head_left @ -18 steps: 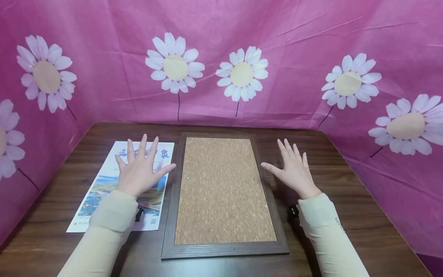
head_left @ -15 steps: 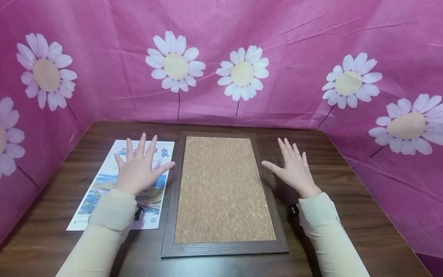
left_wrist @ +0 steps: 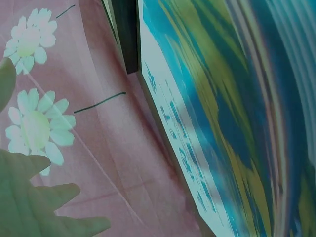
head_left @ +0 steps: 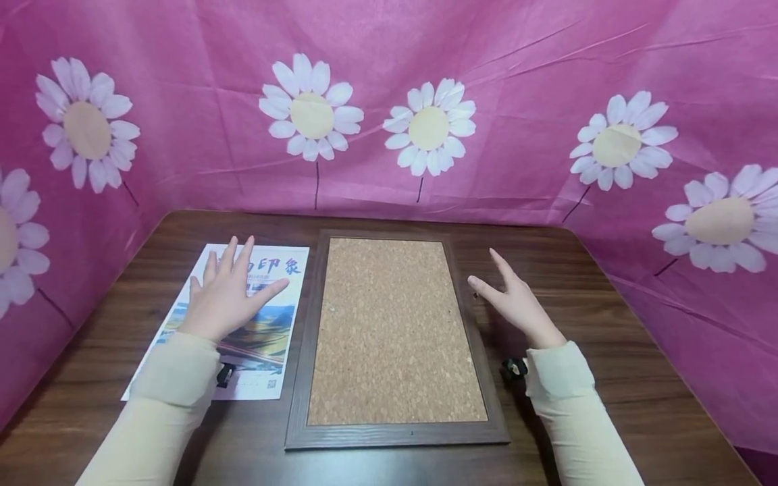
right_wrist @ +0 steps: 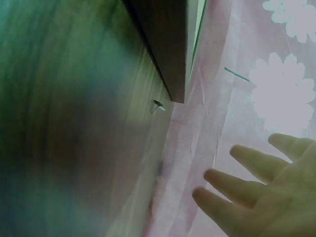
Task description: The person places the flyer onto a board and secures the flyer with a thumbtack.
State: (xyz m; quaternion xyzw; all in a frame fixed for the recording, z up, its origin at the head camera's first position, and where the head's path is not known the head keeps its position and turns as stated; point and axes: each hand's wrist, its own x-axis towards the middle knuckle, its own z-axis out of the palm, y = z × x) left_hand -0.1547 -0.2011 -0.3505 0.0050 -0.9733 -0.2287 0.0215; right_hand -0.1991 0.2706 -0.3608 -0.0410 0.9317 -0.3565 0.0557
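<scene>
Paper led off on the left: a white printed sheet with blue-purple lettering and a colourful landscape (head_left: pixel 267 331) lay flat on the dark brown wood-grain table (head_left: pixel 638 378). Over it, the left hand (head_left: pixel 223 297) was spread, fingers straight and thumb wide, pinching nothing; whether any fingertip touched the sheet, no telling. On to the middle, just beside the sheet's right edge: a dark brown rectangular frame (head_left: pixel 398 437), flat on the tabletop, and inside it, the nearest thing to a container here, a speckled tan cork panel (head_left: pixel 395 331) with no paper on it. Then rightward to a tiny metal-looking tack with a flat head (right_wrist: pixel 158 105), loose on the wood past the frame's right side and near the thumb of the right hand (head_left: pixel 516 304). That hand, too, was spread, thumb well apart from a straight forefinger, the right wrist view showing four separated fingers, none gripping anything. And the score? Judging by the layout, very little was done: sheet and frame lay apart, the tack looked unused, both hands were unoccupied. Any handling of these pieces appeared left to do.
</scene>
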